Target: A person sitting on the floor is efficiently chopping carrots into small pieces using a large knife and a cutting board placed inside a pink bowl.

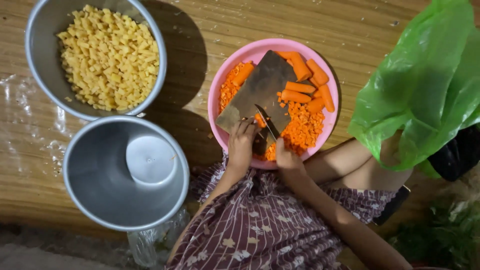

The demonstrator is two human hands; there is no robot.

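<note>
My left hand pinched a small carrot piece against the cutting board, which lay across the pink bowl. My right hand was closed around the handle of the knife, its blade just beside that piece. Whole carrots and diced carrot filled the bowl. Left of the bowl stood a metal bowl of yellow cubes and an empty metal bowl; right of it, a green bag.
</note>
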